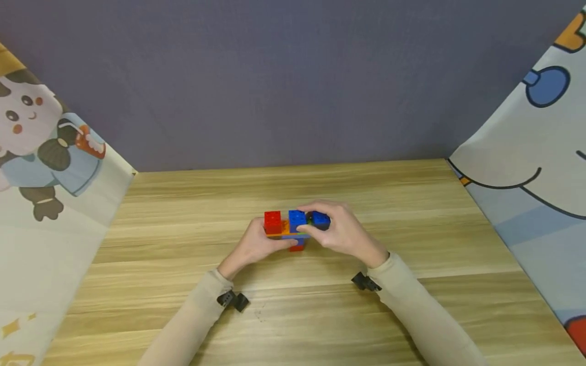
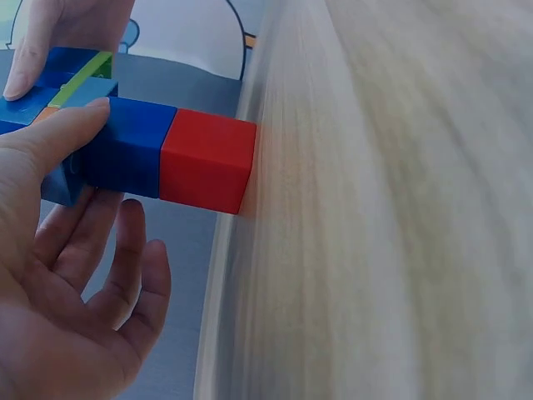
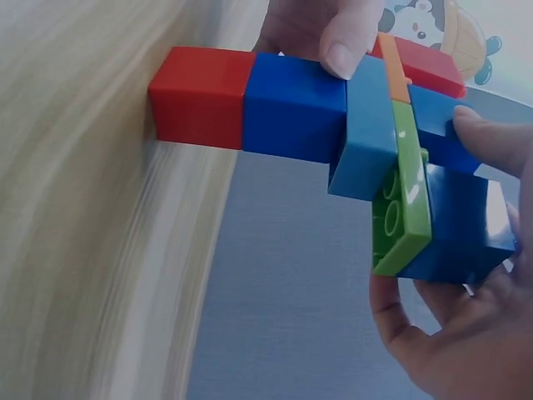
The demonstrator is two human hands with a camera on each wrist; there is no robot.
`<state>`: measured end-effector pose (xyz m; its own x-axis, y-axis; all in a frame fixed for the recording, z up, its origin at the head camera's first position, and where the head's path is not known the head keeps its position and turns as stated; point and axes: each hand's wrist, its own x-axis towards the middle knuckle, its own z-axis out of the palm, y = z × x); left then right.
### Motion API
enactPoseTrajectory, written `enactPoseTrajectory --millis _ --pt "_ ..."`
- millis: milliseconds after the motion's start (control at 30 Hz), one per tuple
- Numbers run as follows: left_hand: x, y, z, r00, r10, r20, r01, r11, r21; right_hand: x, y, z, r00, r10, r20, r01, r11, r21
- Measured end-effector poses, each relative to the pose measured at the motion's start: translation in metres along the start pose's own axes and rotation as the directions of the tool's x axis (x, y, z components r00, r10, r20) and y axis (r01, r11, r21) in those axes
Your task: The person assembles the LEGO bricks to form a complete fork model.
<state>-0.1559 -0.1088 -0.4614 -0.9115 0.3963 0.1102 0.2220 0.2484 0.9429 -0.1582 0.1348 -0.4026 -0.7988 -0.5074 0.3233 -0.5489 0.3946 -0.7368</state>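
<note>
A stack of toy building bricks stands at mid-table, the red brick (image 2: pixel 208 161) at its foot touching or nearly touching the tabletop. Above that come a blue brick (image 3: pixel 296 107) and a light blue brick (image 3: pixel 366 133). Over these lie an orange plate (image 3: pixel 393 71) and a green plate (image 3: pixel 408 192) that juts out sideways. On top sit a red brick (image 1: pixel 272 222) at left, a blue brick (image 1: pixel 297 221) in the middle and another blue brick (image 3: pixel 462 225) on the green plate. My left hand (image 1: pixel 258 243) grips the stack near the light blue brick. My right hand (image 1: pixel 343 231) pinches the middle blue brick.
The wood-grain table (image 1: pixel 293 315) runs back to a grey-blue wall panel (image 1: pixel 293 86). Cartoon-printed panels stand at the left (image 1: pixel 82 203) and right (image 1: pixel 508 168). A small black device (image 1: pixel 232 300) sits on the left wrist, another (image 1: pixel 366 281) on the right.
</note>
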Motion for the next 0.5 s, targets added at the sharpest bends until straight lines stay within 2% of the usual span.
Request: enactPoseTrajectory --millis 267,500 --pt "0.0005 0.0001 -0.0006 0.999 0.002 0.036 -0.001 1.0 -0.018 0.0006 -0.0032 -0.0009 0.999 0.037 0.022 -0.036 0.999 -0.006" --pt "0.0002 0.0002 -0.0027 0.999 0.007 0.048 -0.006 1.0 -0.018 0.0042 -0.0055 -0.0031 1.0 -0.021 0.02 0.022 0.996 -0.083"
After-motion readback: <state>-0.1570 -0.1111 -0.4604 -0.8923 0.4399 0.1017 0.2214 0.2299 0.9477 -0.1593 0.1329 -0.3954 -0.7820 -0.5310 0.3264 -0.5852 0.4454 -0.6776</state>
